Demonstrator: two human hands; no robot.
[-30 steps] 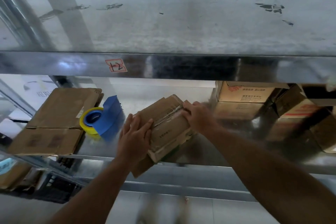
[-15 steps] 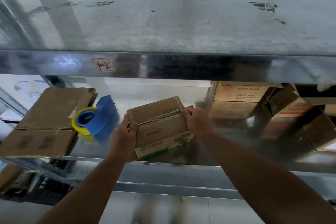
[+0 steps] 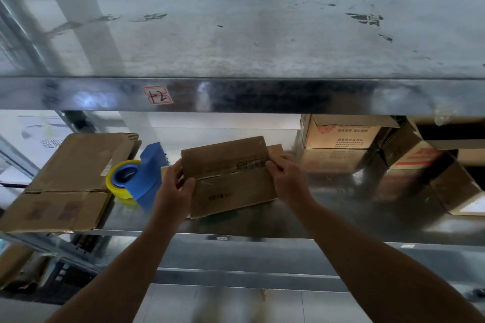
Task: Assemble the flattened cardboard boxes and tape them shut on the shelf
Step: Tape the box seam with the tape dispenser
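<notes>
Two bare forearms reach up from six o'clock into the rack. The left hand grips the left edge of a cardboard box: the thumb lies across the brown front face and the fingers curl round behind. The right hand pinches the box's right edge with bent fingers, just beside a strip of old clear tape that runs along the seam of the flap. The box is still flat-sided, face toward the camera, tilted slightly down to the left. Its lower edge sits low over the metal shelf, near the front lip; I cannot tell whether it touches.

At nine o'clock from the box, near the left hand, a yellow tape roll sits in a blue dispenser on the same shelf. Further toward nine o'clock lies flattened cardboard, its front edge overhanging the lip.

At two o'clock, deeper in, made-up boxes with red print stand stacked and leaning together.

At twelve o'clock the upper shelf spans the view, with a red-bordered label on its front rail.
</notes>
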